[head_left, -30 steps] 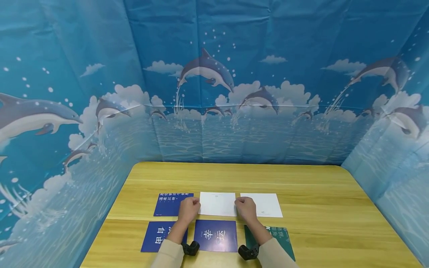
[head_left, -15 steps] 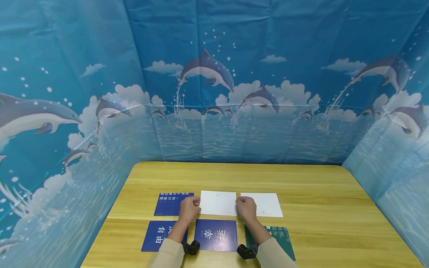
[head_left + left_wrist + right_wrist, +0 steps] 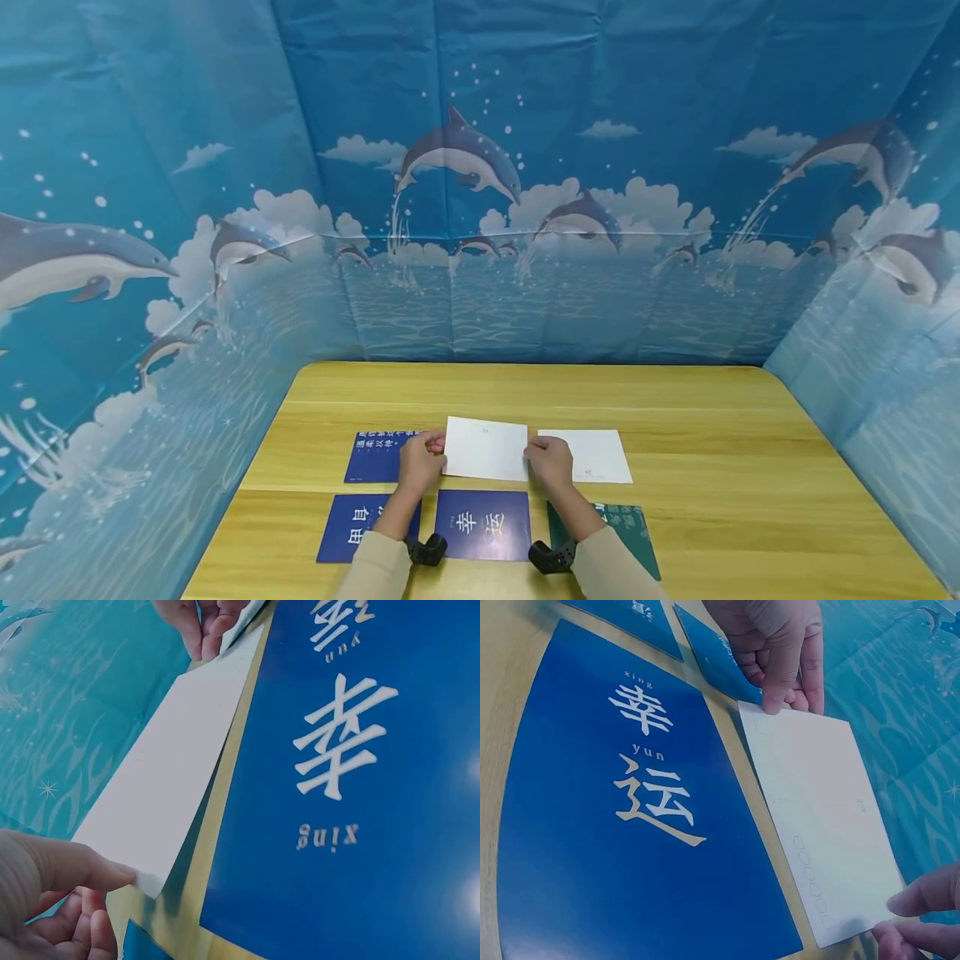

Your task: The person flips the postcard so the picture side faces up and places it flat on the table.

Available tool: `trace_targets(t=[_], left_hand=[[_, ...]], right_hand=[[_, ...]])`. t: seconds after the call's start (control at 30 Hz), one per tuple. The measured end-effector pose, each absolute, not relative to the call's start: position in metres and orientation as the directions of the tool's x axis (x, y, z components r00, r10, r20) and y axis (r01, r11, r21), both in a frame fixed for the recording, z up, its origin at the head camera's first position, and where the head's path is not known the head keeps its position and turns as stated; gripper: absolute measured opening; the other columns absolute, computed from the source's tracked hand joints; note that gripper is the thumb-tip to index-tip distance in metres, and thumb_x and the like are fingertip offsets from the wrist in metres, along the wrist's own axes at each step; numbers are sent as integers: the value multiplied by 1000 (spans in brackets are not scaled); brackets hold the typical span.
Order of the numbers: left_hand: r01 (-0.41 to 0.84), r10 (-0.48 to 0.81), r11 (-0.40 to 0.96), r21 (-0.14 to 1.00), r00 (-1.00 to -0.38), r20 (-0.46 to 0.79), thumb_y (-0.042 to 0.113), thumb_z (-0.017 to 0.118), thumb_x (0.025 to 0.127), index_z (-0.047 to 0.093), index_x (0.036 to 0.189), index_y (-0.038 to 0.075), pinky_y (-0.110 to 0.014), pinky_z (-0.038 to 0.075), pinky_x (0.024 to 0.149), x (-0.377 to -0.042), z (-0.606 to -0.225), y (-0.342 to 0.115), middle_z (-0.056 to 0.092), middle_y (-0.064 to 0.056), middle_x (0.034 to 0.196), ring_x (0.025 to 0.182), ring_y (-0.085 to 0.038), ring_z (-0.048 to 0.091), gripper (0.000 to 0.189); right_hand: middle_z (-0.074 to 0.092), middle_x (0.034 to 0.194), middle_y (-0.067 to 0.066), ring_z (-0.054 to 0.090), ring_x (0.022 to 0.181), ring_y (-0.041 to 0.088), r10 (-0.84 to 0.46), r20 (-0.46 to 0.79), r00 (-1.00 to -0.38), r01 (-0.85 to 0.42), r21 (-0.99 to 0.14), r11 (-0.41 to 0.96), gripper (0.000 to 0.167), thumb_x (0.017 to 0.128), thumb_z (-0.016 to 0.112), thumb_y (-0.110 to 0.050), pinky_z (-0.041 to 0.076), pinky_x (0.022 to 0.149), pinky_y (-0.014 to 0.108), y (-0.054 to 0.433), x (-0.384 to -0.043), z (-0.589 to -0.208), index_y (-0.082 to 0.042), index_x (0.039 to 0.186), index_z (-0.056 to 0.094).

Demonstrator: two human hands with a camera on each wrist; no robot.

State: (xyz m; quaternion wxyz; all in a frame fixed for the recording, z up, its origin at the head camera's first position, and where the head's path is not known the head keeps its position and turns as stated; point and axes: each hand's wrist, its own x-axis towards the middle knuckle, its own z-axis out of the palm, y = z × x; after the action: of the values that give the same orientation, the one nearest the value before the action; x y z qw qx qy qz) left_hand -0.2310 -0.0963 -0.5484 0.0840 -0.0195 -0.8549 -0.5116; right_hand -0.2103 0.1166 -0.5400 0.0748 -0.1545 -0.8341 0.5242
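Observation:
A white postcard (image 3: 486, 450) with its blank side up is held between both hands at the centre of the table. My left hand (image 3: 422, 460) pinches its left end, thumb on top, as the left wrist view shows with the thumb (image 3: 112, 874) at the corner. The right hand (image 3: 551, 462) pinches the opposite end; in the right wrist view its fingertips (image 3: 901, 904) meet at the edge. The postcard is raised and tilted, with a shadow under its near edge in the left wrist view. Just nearer lies a blue postcard (image 3: 483, 525) with white characters.
On the wooden table (image 3: 720, 467) a blue postcard (image 3: 371, 460) lies far left and another (image 3: 341, 529) near left. A second white postcard (image 3: 606, 458) lies right, a green one (image 3: 636, 533) nearer, partly under the right arm. A dolphin-print curtain (image 3: 525, 308) surrounds the table.
The white postcard has risen off the table, its far edge tipping up. Both hands stay at its ends, and the left fingers have spread a little.

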Motion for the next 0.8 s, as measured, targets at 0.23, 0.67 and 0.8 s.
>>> trace_targets(t=[0.23,0.67,0.8], left_hand=[[108,-120,425,899,-977,174,-10,60,69,67,94,-4,-23,45,61,-233,-548,-95,61,-4,77,69,-14,54,27],[111,-171,402,909,-966,194,-3,66,77,66,86,-1,-27,46,61,-230,-546,-96,60,-4,74,69,-17,55,10],[100,-182,398,912,-966,185,1,66,78,66,86,0,-27,46,61,-230,-545,-98,61,-3,75,68,-16,54,8]], right_hand=[[64,81,12,58,77,24,310,-69,-948,182,-919,351,35,68,61,6,47,62,29,116,-214,-536,14,102,62],[59,79,11,52,74,21,280,-91,-956,184,-927,327,40,67,70,11,47,64,28,115,-220,-530,15,105,60],[58,79,10,52,74,20,258,-80,-963,167,-927,336,38,70,71,8,46,65,28,115,-219,-528,15,105,60]])
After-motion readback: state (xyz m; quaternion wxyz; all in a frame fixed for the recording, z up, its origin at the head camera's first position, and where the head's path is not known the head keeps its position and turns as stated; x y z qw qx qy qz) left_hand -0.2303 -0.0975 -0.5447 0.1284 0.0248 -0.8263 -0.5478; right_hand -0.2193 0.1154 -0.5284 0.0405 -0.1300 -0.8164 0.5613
